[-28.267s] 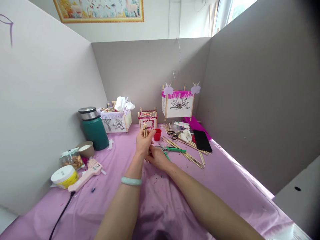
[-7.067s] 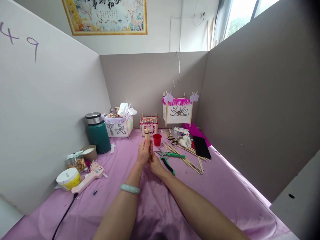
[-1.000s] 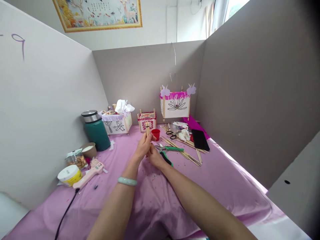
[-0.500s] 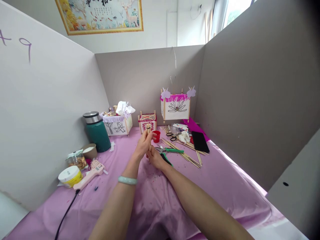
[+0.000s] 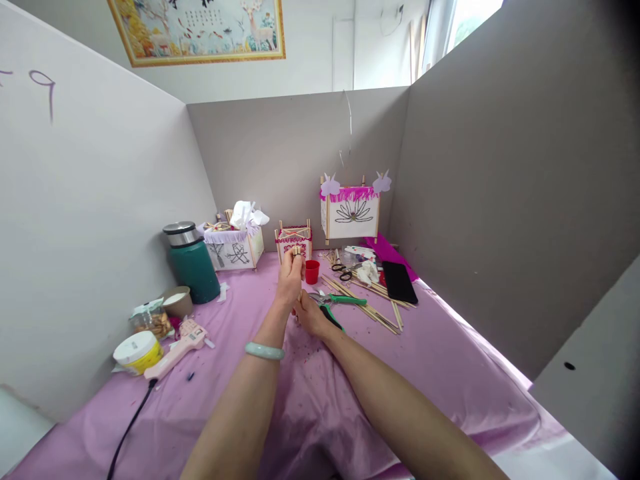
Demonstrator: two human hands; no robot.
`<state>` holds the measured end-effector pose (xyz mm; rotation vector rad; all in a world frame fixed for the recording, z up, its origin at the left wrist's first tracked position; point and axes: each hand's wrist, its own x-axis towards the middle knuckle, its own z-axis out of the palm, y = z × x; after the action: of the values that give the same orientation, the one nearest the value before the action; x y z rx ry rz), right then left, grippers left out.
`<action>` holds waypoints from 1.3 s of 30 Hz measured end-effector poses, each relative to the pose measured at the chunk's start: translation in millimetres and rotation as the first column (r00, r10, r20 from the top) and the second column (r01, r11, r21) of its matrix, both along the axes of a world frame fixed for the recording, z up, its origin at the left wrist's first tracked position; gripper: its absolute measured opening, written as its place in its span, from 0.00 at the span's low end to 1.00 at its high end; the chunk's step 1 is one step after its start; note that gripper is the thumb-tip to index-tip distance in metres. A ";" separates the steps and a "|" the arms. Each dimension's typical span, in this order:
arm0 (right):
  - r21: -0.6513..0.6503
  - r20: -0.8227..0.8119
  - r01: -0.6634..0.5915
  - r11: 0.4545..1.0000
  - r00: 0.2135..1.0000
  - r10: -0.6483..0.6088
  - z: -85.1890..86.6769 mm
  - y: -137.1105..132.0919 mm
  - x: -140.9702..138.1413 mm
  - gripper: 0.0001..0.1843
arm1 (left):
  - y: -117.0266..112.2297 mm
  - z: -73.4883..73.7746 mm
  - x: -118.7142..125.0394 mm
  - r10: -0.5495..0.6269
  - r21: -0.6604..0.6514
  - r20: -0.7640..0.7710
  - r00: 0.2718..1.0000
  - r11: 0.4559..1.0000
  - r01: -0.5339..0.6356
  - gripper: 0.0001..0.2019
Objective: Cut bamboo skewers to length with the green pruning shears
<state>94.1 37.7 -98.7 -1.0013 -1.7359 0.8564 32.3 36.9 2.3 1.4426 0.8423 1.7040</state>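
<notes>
Left hand: We find the left hand (image 5: pixel 290 283) raised and clenched around a bundle of thin wooden sticks (image 5: pixel 297 251), with a pale green jade bangle (image 5: pixel 264 351) on the forearm just below it.

Right hand: We see the right hand (image 5: pixel 310 317) curled just below the left, against the lower end of the bundle; we cannot tell whether it grips the sticks.

Bundle: It stands nearly upright in the left fist, its top ends poking out above the fingers and its lower end showing between the hands.

Beyond the hands: We see a small stick-framed lantern with red wavy trim (image 5: pixel 293 243) behind the bundle, and a red cup (image 5: pixel 312 272) just past the left hand. Farther right stands a paper lantern with a lotus drawing (image 5: pixel 350 217).

Right of the hands: We note green-handled pruning shears (image 5: pixel 345 301) near the right hand, then loose wooden sticks (image 5: pixel 363 301), scissors (image 5: pixel 340 271) and a black phone (image 5: pixel 400 282).

Left of the hands: We see a green thermos (image 5: pixel 193 263) and a pink glue gun (image 5: pixel 175 352).

Beneath the hands: A pink cloth (image 5: pixel 320 427) covers the table.
</notes>
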 end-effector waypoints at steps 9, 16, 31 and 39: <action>0.009 -0.010 -0.037 0.999 0.999 0.037 0.1 -0.4 0.4 0.08 | 1.6 5.0 -1.1 -0.070 -0.049 0.107 0.992 0.996 0.075 0.05; -0.017 0.006 -0.027 1.000 1.000 0.027 4.2 -4.0 1.0 0.07 | -2.5 10.5 1.1 -0.081 -0.068 0.140 0.987 0.994 0.091 0.04; 0.091 -0.120 -0.106 0.990 0.986 0.116 -0.5 -1.0 0.7 0.13 | -8.9 -35.2 -20.7 -0.020 -0.133 -0.156 0.988 0.991 -0.001 0.14; 0.113 -0.073 -0.064 0.991 0.995 0.072 -6.8 5.2 1.0 0.13 | -8.2 -42.2 -27.6 0.135 -0.114 -0.442 0.887 0.972 -0.204 0.10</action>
<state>95.1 42.9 -105.5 -0.8295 -1.7405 0.8215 4.8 28.7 -39.9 1.7053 1.3484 1.4142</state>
